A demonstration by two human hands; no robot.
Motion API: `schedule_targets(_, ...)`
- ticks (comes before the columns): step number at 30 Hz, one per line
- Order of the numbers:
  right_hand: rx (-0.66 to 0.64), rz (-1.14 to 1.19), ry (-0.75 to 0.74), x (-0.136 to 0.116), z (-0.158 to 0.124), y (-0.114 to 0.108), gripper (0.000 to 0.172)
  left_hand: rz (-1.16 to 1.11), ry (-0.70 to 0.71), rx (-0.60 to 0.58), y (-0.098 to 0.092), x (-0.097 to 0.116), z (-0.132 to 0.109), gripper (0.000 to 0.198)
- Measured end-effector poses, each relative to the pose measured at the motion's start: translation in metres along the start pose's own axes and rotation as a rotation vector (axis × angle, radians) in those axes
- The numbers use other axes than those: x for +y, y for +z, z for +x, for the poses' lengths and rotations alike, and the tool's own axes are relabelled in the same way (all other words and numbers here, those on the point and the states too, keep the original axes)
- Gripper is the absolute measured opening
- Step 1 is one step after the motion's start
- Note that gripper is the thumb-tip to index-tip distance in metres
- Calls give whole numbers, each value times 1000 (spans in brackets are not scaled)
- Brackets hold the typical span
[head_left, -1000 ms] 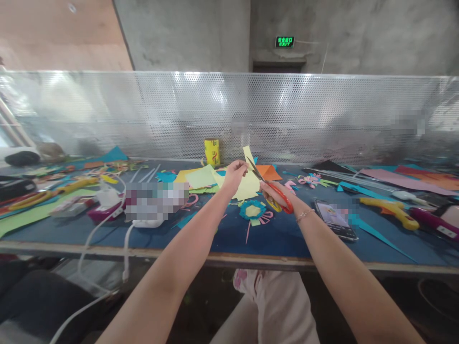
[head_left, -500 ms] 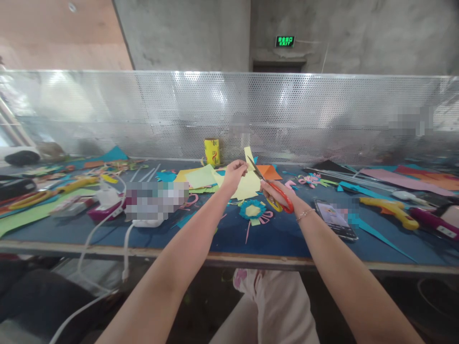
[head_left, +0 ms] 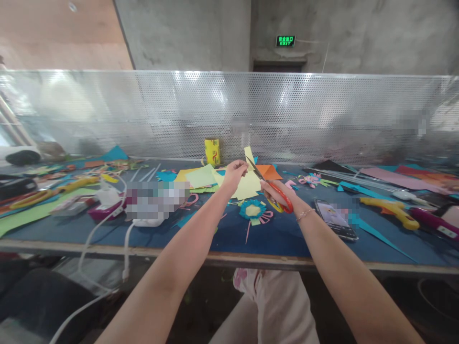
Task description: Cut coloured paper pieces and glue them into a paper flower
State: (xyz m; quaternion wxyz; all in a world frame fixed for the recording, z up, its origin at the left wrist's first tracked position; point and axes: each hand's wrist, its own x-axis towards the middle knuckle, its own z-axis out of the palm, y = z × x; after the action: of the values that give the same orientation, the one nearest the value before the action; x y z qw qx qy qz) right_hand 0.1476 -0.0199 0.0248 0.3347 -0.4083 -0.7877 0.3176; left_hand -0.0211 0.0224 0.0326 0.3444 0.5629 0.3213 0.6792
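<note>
My left hand [head_left: 236, 173] pinches a pale yellow paper strip [head_left: 248, 153], which stands up past the fingertips. In my right hand [head_left: 278, 192] are scissors [head_left: 286, 203] with red and yellow handles. Their blades [head_left: 256, 169] point up and left, close beside the strip; whether they touch it I cannot tell. Pale yellow paper [head_left: 247, 186] lies beneath both hands. Nearer to me on the table is a blue paper flower [head_left: 253, 209] with a pale yellow centre, next to pink paper loops [head_left: 266, 217].
A yellow roll [head_left: 212, 152] stands before the perforated metal screen [head_left: 161, 110]. Right of my arm lie a phone [head_left: 335, 220] and a yellow glue gun [head_left: 390, 210]. White cables [head_left: 127, 243] hang over the left table edge. Coloured paper scraps and orange paper [head_left: 270, 172] are scattered around.
</note>
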Motion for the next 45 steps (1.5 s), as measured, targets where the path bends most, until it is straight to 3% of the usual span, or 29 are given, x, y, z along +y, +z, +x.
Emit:
schedule_targets(29,53,-53,66,-8,-2,-2,39,-41,-12,-2,1,0,1,11)
schedule_targets(33,56,-120,28,-5,-1,-2,40,-7,-9,70,-2,-4,4,9)
schedule_targets(37,64,-213,21,4,5,-1,41,103,7,285,-7,-9,8,5)
schedule_targets(39,134,-346,28,12,9,-1,40,76,-27,364,-10,-11,10,5)
schedule_targets(42,214,-522,113,25,13,-3,37,-1,-63,367,-12,-13,10,6)
schedule_targets(45,153,-593,261,37,16,-7,33,-6,-101,320,-10,-16,8,8)
